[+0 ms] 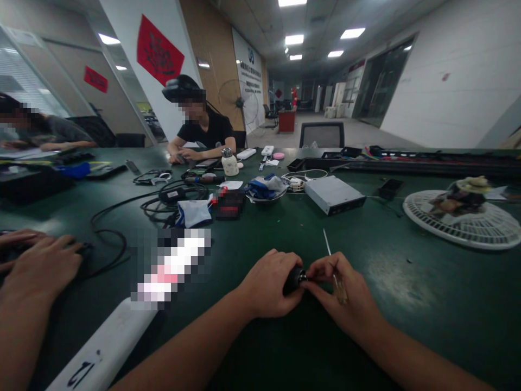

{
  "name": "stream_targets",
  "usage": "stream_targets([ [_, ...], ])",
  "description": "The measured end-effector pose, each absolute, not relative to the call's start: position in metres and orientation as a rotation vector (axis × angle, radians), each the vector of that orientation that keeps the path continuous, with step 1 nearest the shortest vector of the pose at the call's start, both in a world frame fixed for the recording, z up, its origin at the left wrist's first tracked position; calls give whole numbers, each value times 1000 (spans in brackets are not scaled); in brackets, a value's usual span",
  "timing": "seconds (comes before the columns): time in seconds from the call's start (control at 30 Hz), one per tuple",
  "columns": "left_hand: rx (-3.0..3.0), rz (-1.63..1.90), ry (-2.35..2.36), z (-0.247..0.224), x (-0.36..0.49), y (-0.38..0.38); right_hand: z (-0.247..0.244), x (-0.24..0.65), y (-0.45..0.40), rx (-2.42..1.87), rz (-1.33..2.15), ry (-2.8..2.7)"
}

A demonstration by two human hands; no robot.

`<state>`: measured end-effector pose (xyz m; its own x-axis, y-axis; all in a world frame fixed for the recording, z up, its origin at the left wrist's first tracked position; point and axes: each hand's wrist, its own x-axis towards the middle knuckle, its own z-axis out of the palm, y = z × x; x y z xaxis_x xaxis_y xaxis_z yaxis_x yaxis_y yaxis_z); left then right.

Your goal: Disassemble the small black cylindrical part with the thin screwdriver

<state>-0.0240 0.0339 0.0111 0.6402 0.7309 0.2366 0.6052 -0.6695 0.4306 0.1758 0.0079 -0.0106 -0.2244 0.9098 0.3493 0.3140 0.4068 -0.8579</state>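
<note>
Black cylinder (293, 281) — stiff, probably light, best held by its barrel — closed in the left hand (269, 285) and pinched at its end by the right hand (342, 297), over the green bench (407, 320), thin screwdriver (328, 250) tucked against the right palm.

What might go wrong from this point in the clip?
The thin screwdriver in the right hand could slip and jab the left hand. The small black cylindrical part might also drop and roll away across the green tabletop.
</note>
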Motion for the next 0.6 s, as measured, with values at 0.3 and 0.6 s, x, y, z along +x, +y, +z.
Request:
stream_targets([
  [0.3,2562,653,1073,5,-24,34,-9,177,6,-1006,728,-1771],
  [0.6,2661,728,922,3,-24,37,-5,176,6,-1102,749,-1778],
])
